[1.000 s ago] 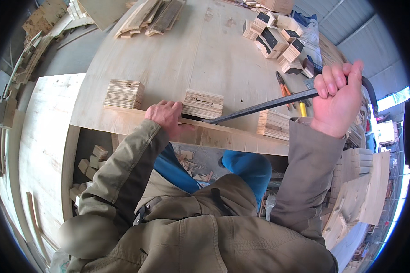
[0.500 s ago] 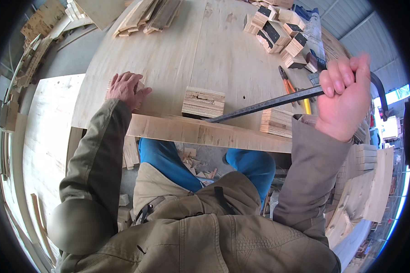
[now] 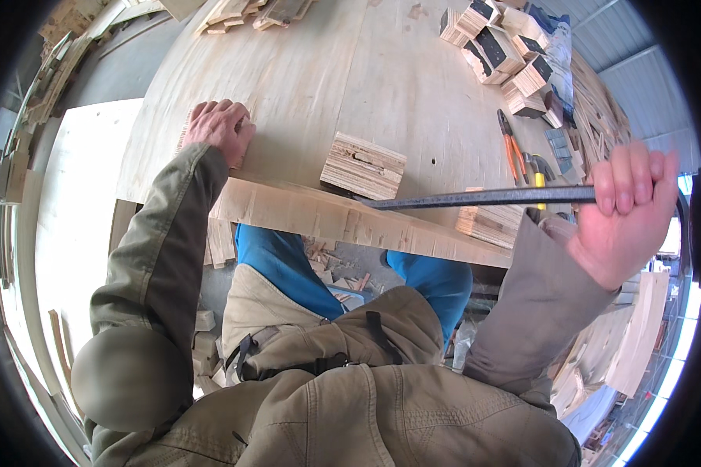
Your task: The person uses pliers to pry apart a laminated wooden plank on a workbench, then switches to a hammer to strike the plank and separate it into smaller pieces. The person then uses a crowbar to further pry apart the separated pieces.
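My right hand is closed round the long shaft of a black crowbar, out to the right of the bench. The bar's far tip reaches under the near edge of a plywood block, which sits slightly askew near the front of the bench. Its shaft passes over a second plywood block. At the left, my left hand is closed over another block, whose striped edges show on either side of the fingers. A wooden strip runs along the bench's front edge.
Orange-handled pliers and a yellow-handled hammer lie at the right. A pile of blocks with black faces stands at the back right. Loose boards lie at the back left on the plywood bench top. Offcuts litter the floor.
My right hand has swung down and to the right, bringing the crowbar's shaft nearly level. The block at its tip has turned a little. My left hand's fingers have curled tighter.
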A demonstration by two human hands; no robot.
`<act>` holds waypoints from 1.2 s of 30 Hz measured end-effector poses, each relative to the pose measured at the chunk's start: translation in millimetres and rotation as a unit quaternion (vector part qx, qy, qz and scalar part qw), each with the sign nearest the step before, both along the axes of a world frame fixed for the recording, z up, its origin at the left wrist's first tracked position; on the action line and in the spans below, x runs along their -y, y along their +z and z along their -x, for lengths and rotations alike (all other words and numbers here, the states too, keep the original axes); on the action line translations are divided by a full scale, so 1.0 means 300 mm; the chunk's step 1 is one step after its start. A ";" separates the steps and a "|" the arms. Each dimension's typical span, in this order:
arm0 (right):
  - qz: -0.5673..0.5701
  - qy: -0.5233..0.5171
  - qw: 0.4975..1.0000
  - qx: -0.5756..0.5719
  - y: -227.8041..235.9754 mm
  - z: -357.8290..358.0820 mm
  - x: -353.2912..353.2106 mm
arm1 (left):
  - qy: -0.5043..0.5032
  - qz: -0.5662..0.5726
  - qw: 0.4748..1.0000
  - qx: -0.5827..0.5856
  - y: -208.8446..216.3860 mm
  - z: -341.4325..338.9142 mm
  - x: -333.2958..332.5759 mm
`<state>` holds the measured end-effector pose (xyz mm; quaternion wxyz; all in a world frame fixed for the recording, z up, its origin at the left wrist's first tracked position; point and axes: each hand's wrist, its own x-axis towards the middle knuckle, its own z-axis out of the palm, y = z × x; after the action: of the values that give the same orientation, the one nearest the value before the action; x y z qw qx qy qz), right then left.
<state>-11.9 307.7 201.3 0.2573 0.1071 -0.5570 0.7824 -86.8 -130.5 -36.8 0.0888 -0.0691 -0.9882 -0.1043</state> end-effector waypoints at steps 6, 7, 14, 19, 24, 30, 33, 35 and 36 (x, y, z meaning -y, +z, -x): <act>-0.039 -0.020 0.999 -0.030 -0.028 -0.080 -0.017 | -0.003 0.002 1.000 -0.024 0.002 -0.005 -0.002; -0.018 -0.008 0.999 -0.031 -0.032 -0.093 -0.023 | -0.005 0.002 1.000 -0.026 0.004 -0.006 -0.002; 0.025 0.071 0.995 -0.068 -0.083 -0.202 -0.077 | -0.001 0.004 0.999 -0.033 0.006 -0.017 0.001; 0.047 0.087 0.990 -0.100 -0.133 -0.282 -0.094 | -0.007 0.008 0.999 -0.040 0.009 -0.028 0.006; 0.060 0.097 0.985 -0.127 -0.167 -0.373 -0.081 | 0.000 0.018 1.000 -0.015 0.014 -0.029 0.003; 0.013 0.062 0.994 -0.094 -0.349 -0.411 0.004 | 0.015 0.000 0.999 0.049 -0.006 0.028 -0.001; 0.018 0.036 0.996 -0.079 -0.341 -0.385 -0.028 | 0.011 0.006 0.998 0.065 0.006 0.037 0.004; 0.055 0.016 0.996 -0.071 -0.333 -0.361 -0.041 | 0.016 0.006 0.998 0.059 0.015 0.030 0.001; 0.043 0.024 0.996 -0.070 -0.330 -0.355 -0.045 | 0.022 0.007 0.998 0.063 0.016 0.030 -0.004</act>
<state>94.5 321.2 102.4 0.2811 0.1641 -0.5002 0.8024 -95.8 -129.5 -31.9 0.0283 -0.0413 -0.9938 -0.0993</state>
